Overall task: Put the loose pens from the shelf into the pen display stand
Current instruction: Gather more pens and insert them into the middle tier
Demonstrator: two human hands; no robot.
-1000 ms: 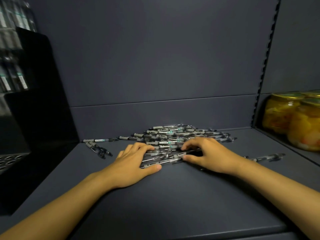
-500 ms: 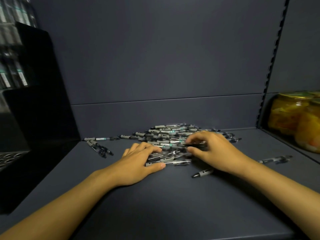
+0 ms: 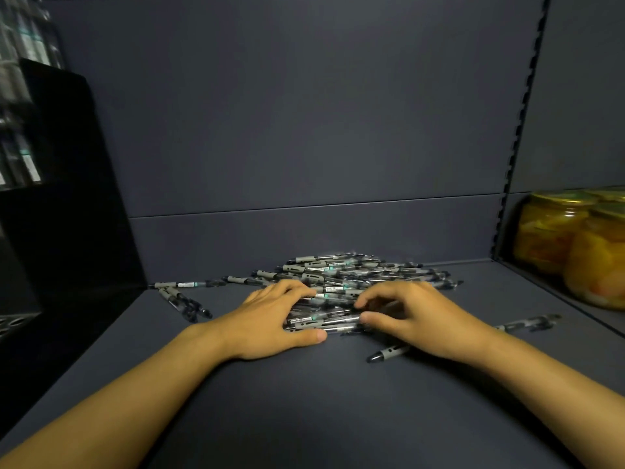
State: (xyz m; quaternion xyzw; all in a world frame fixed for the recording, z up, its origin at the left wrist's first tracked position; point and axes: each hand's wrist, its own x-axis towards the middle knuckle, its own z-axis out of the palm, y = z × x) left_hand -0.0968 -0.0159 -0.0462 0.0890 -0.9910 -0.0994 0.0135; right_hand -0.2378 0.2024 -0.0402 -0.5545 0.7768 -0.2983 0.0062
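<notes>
Nearest to me, my two bare forearms reach in over the dark grey shelf [image 3: 304,418]. A single pen [image 3: 389,354] lies on the shelf just under my right wrist, its dark tip pointing toward me and to the left.

My left hand [image 3: 270,323] lies on the near left edge of the pile of pens [image 3: 348,279], fingers stretched over the pens and thumb flat along the shelf; its grip is released, pressing rather than clasping. My right hand [image 3: 422,316] sits at the near right edge of the pile with fingers curled down among the pens and thumb pointing left toward the other hand; I cannot tell whether that grip has closed on any pen.

To the right, another stray pen [image 3: 531,323] lies apart from the pile. To the left, two more loose pens [image 3: 184,301] lie side by side at a slant, and one more pen [image 3: 189,284] rests near the back wall.

At the far left stands the black pen display stand [image 3: 67,198], with pens standing upright in its upper tiers and a row of round holes low at the edge. At the far right, on the neighbouring shelf section, stand jars of yellow fruit [image 3: 575,245].
</notes>
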